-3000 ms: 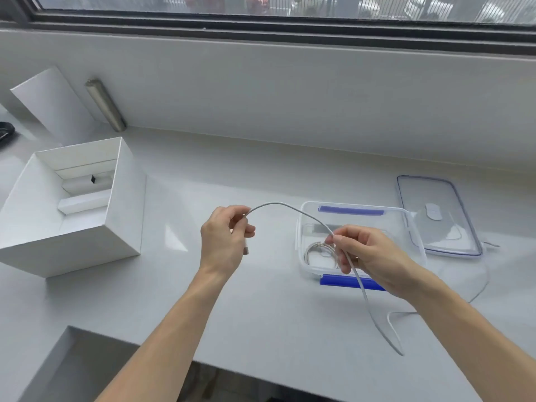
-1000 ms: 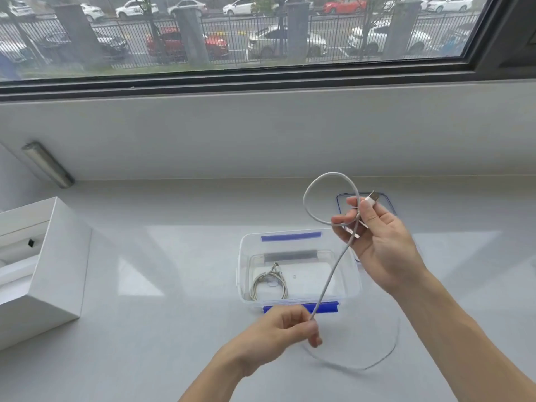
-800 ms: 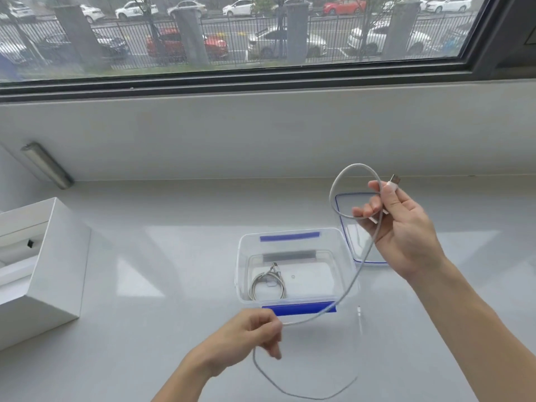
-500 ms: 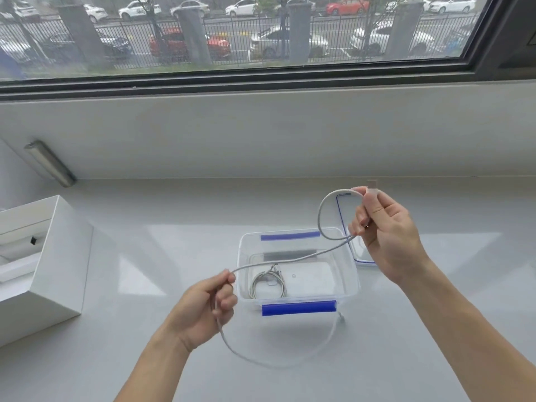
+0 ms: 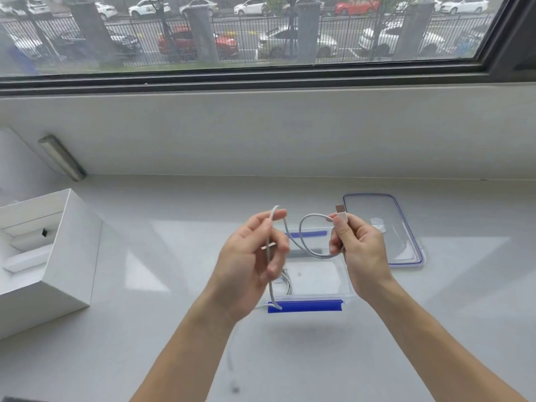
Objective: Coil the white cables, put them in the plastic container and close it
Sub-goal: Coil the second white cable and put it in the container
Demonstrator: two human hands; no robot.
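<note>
Both hands hold one white cable [image 5: 301, 242] in the air above the clear plastic container [image 5: 346, 285]. My right hand [image 5: 358, 245] pinches its USB plug end, with a loop curving out to the left. My left hand [image 5: 249, 262] grips the cable further along; the rest hangs down past the container's blue front clip onto the counter. Another coiled cable [image 5: 285, 281] lies inside the container at its left end, partly hidden by my left hand. The clear lid [image 5: 406, 227] with a blue rim lies flat behind and to the right.
An open white cardboard box [image 5: 52, 256] stands at the left. A metal bar [image 5: 62, 158] leans at the back left corner. The grey counter ends at a wall under a window.
My left hand has risen from low beside the container up to my right hand's level, bringing more cable toward the loop. My right hand has stayed about where it was.
</note>
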